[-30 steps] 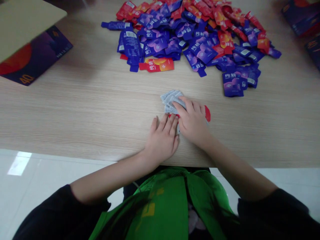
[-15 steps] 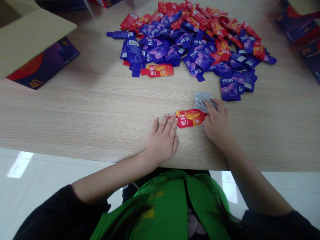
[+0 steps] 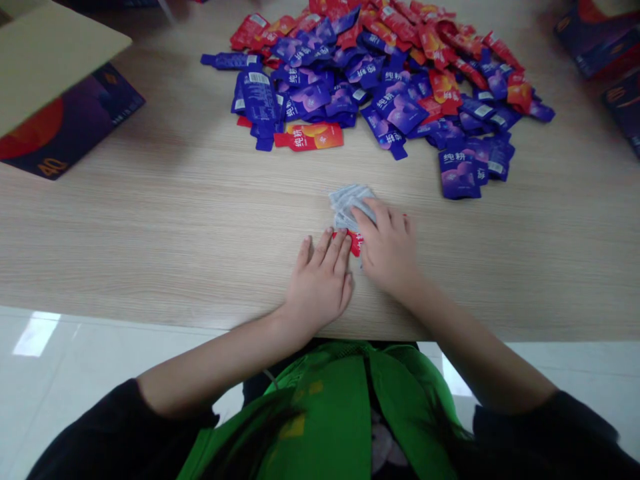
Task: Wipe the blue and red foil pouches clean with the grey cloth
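A red sachet (image 3: 355, 243) with white lettering lies flat on the table, mostly covered by my right hand. On its left end rest the fingertips of my left hand (image 3: 321, 280), which is stretched out flat with the palm down. My right hand (image 3: 390, 248) grips a crumpled grey-white cloth (image 3: 350, 203) and presses it over the sachet. Part of the cloth sticks out beyond the fingers on the far left side. How much of the sachet the cloth touches is hidden under the hand.
A heap of purple sachets (image 3: 400, 110) and red sachets (image 3: 395, 27) spreads across the far side of the table (image 3: 150, 247). One red sachet (image 3: 315, 137) lies at the heap's near edge. An open carton (image 3: 75, 127) stands at left, more cartons (image 3: 595, 43) at right.
My right hand has slid left with the cloth along the red sachet, now hiding most of it. My left hand stays on the sachet's end. The view has shifted slightly.
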Available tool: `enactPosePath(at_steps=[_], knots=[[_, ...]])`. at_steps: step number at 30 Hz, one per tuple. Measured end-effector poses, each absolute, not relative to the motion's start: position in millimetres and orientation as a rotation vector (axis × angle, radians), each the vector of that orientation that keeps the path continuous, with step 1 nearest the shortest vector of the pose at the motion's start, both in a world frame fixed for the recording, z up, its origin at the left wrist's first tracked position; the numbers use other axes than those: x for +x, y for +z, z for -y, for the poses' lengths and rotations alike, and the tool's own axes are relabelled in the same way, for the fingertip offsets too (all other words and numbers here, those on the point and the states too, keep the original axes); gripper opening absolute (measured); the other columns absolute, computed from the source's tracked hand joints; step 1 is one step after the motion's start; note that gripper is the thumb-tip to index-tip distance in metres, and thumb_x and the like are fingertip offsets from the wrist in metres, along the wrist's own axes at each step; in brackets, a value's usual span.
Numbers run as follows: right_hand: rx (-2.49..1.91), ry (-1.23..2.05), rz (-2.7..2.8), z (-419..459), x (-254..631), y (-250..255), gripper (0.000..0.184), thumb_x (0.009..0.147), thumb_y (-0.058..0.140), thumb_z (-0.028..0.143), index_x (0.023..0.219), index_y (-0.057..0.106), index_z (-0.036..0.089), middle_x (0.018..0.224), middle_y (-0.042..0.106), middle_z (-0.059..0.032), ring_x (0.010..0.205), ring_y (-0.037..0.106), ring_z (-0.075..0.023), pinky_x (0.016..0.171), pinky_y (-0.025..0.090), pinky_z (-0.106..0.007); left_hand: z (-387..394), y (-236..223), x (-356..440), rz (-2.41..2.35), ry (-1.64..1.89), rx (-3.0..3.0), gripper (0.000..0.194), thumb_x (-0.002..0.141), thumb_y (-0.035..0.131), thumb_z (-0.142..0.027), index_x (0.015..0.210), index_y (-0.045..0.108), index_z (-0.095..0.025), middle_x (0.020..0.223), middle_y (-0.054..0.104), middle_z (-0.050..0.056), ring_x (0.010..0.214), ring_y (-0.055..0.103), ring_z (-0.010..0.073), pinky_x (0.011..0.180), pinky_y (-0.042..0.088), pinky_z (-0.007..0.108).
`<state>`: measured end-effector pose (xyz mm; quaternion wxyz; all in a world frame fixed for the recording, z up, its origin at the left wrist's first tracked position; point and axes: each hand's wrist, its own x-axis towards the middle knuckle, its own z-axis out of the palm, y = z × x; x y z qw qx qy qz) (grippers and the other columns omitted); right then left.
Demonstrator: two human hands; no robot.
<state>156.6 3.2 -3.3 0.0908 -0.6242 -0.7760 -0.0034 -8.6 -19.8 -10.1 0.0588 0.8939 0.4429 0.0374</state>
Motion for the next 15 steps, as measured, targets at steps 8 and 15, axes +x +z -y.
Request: enactPosePath(at_steps=[8,15], knots=[[-2.23,-0.058,1.972,17,229,-8,0.06,0.089,0.044,0.019,0.149,0.05,0.015,0.156,0.043,-0.0204,0.124,0.05,-0.0408,0.094,0.045,-0.059,20,-12,-8,-1.332,0.122,2.705,0.063,0.101,0.036,-0.03,0.159,0.034,-0.004,0.168,0.029,0.017,0.155,0.029,0.0353,0.121,0.029,0.062],[-1.927,-0.022,1.844,1,230,7,0.055,0.089,0.036,0.013,0.14,0.055,0.01,0.144,0.048,-0.0223,0.135,0.045,-0.033,0.111,0.04,-0.055,20,-14,-8,-1.319,0.153,2.718,0.064,0.101,0.035,-0.031,0.158,0.034,-0.003,0.167,0.03,0.018,0.154,0.031,0.0363,0.12,0.03,0.063]])
